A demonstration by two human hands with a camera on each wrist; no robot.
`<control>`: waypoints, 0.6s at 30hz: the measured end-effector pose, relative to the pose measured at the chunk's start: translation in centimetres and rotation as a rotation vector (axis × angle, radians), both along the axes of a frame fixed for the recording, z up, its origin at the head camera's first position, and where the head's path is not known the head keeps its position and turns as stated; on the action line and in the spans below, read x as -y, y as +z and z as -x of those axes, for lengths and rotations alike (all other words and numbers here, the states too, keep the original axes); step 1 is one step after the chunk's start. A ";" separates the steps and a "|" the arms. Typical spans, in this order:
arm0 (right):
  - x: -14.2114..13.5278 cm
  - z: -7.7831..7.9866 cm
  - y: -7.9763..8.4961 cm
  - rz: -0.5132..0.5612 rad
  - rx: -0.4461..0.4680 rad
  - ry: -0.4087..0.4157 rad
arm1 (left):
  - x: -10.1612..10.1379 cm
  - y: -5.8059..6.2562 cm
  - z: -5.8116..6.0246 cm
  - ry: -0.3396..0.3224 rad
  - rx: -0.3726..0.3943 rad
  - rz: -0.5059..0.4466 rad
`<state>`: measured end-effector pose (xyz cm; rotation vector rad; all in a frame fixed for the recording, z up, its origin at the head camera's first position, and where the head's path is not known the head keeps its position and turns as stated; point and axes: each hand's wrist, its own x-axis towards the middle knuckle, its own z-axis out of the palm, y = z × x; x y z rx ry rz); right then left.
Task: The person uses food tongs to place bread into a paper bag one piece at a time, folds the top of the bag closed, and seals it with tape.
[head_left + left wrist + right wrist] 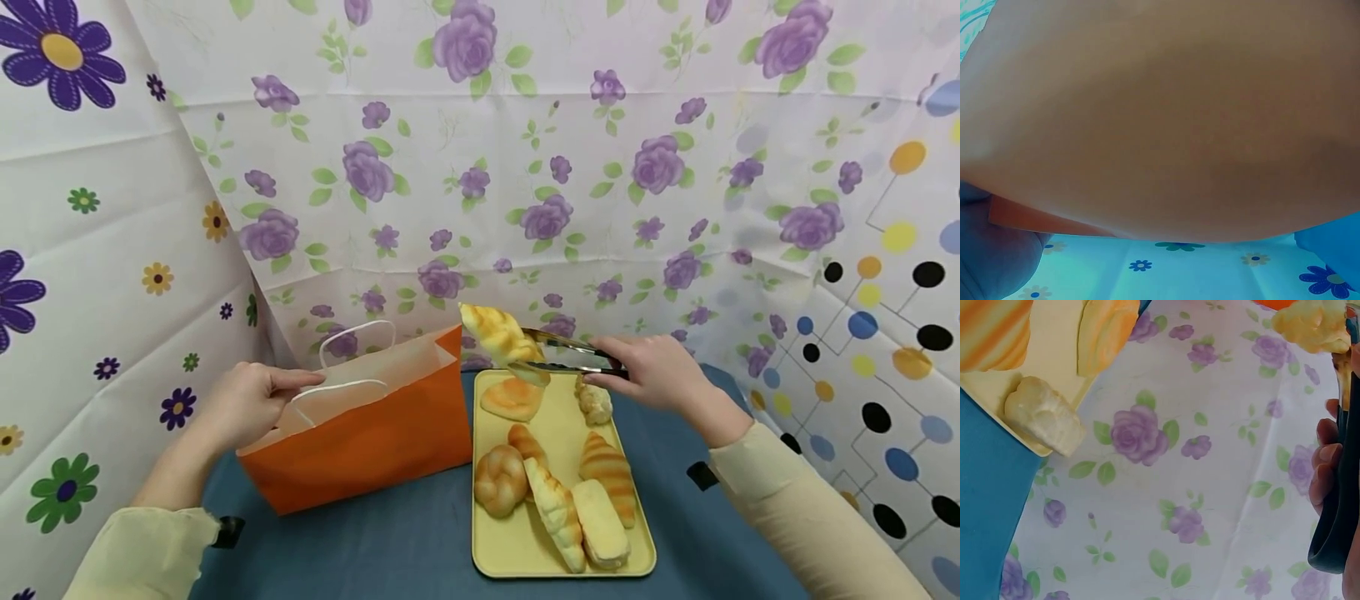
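Tongs (570, 342), gripped by right hand (660, 371), hold bread (497, 333) above far edge of tray (557, 429); left of tray, left hand (251, 406) is at rim of bag (375, 442), grip unclear; cloth (671, 504) spreads right of tray

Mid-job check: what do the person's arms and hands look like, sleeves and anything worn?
The left hand and right hand are bare, with no gloves visible. The left sleeve and right sleeve are pale cream and plain, ending on the forearms. A small black piece shows by the left sleeve's end, and another black piece by the right's; I can't tell what they are.
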<state>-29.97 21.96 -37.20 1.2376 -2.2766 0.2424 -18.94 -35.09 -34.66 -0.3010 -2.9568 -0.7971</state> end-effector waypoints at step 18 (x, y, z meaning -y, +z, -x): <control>2.6 0.5 1.4 -0.048 0.003 0.014 | -0.1 0.2 -0.4 -0.002 0.000 0.002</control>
